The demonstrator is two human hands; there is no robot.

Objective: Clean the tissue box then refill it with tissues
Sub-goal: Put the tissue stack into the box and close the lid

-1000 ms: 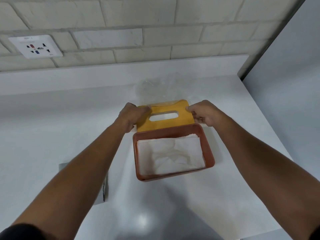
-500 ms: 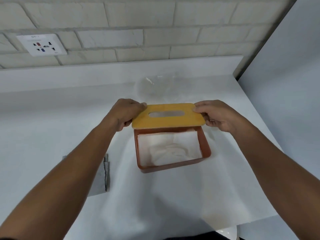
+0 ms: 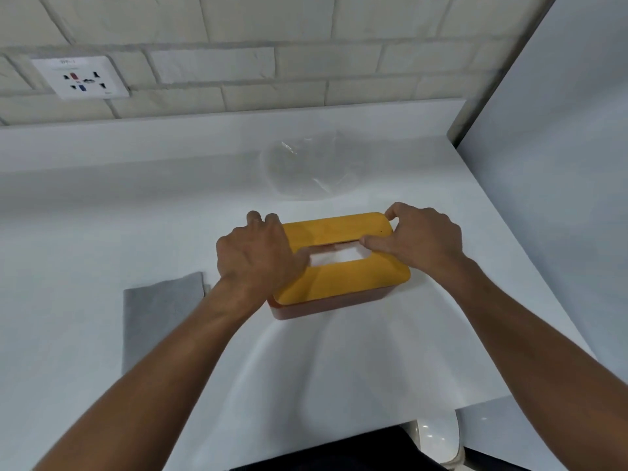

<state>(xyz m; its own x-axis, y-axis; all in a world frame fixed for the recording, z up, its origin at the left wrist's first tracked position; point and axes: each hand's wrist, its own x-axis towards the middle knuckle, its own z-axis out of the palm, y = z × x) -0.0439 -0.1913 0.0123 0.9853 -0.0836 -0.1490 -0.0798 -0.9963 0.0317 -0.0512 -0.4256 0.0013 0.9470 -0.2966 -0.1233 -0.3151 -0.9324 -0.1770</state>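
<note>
The yellow lid (image 3: 343, 277) lies flat on top of the red-brown tissue box (image 3: 326, 305), which stands in the middle of the white counter (image 3: 102, 215). White tissues (image 3: 339, 257) show through the lid's slot. My left hand (image 3: 255, 256) holds the lid's left end, fingers curled over its far edge and thumb by the slot. My right hand (image 3: 421, 239) holds the right end, fingers curled at the far corner and thumb lying on the lid beside the slot.
A folded grey cloth (image 3: 159, 311) lies on the counter left of the box. A crumpled clear plastic wrapper (image 3: 306, 168) sits behind it near the backsplash. A wall socket (image 3: 80, 78) is at upper left. A white panel (image 3: 560, 164) bounds the counter on the right.
The lid, held tilted up behind the open box a second ago, has come down flat onto it and now covers the tissues. Both hands came down with it.
</note>
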